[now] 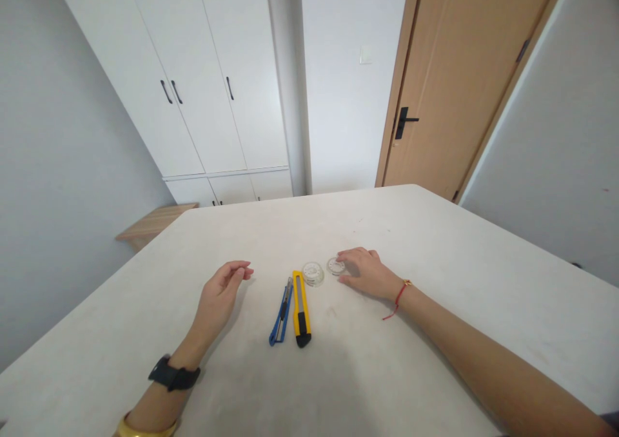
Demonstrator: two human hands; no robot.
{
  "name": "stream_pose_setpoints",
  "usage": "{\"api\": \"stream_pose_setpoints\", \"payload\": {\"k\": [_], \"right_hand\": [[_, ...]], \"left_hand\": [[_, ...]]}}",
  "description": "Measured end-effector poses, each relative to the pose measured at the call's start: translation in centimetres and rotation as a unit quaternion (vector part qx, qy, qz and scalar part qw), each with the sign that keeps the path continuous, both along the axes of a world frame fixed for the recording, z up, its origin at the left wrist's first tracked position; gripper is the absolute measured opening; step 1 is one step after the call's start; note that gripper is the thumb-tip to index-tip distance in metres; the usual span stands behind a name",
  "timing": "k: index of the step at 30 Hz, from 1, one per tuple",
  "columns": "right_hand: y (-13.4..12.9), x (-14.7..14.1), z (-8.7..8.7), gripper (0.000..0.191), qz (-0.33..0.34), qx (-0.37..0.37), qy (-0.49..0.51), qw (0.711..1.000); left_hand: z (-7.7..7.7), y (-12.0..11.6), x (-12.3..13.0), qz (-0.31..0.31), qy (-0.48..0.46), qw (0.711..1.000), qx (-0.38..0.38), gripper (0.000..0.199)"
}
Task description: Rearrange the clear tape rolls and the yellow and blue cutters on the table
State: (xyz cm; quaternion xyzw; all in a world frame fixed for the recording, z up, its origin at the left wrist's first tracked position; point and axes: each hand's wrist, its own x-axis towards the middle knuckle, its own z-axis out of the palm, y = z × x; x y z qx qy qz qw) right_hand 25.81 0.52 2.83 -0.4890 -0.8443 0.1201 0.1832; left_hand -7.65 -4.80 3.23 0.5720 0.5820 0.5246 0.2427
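A clear plastic disc [335, 267] is sitting at our right hand's [367, 274] fingertips, which are lying spread, pinching nothing. A second disc [313, 273], a yellow utility knife [300, 308] and a blue utility knife [281, 312] are lying unheld on the white table [435, 243], while our left hand [223, 289] is curling loosely, empty.

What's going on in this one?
A person has both bare hands on a pale table. The right hand rests with its fingertips at a small clear round disc, beside a second one. The empty left hand hovers near a yellow utility knife lying alongside a blue one.
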Motion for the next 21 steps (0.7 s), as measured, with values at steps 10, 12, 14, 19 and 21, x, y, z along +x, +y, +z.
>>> {"api": "stream_pose_setpoints", "payload": {"k": [10, 12, 14, 19, 21], "right_hand": [[1.4, 3.0, 0.5, 0.027, -0.111, -0.015, 0.04, 0.993], [1.6, 4.1, 0.5, 0.027, -0.138, -0.022, 0.041, 0.989], [1.8, 4.7, 0.3, 0.027, -0.151, -0.031, 0.042, 0.987], [2.1, 4.8, -0.5, 0.029, -0.162, -0.03, 0.031, 0.986], [2.2, 4.8, -0.7, 0.031, -0.157, -0.028, 0.027, 0.987]], "left_hand": [[0.0, -0.2, 0.0, 0.01, 0.01, 1.0, -0.003, 0.035], [0.0, -0.2, 0.1, 0.01, 0.018, 1.0, -0.006, 0.035], [0.0, -0.3, 0.2, 0.011, 0.023, 1.0, -0.009, 0.035], [-0.1, -0.3, 0.3, 0.007, 0.026, 1.0, -0.01, 0.035], [-0.2, -0.3, 0.3, 0.004, 0.024, 1.0, -0.006, 0.035]]}}
